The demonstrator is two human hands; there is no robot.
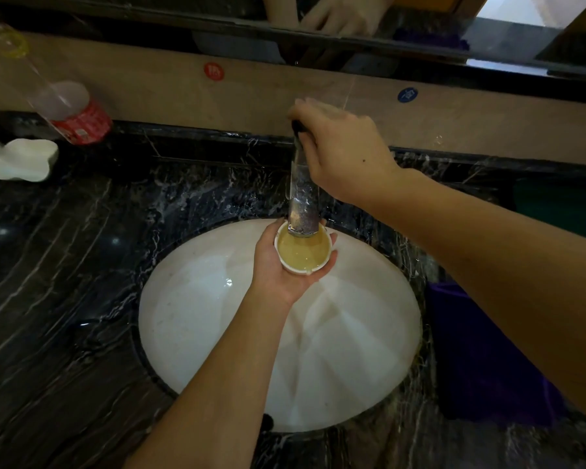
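Nearest: left grip (281, 269) holds white cup (303, 253) at sink basin (190, 299) far rim, under tap spout (303, 201). Cup near full, yellowish liquid (301, 248). Right grip (342, 154) wraps tap handle (297, 126). Judged: filling almost done; shut-off left.

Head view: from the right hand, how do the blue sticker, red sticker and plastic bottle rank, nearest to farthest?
1. Blue sticker, on the wall just right of the right hand, which grips the tap.
2. Red sticker, on the wall to the left.
3. Plastic bottle, far left, tilted.
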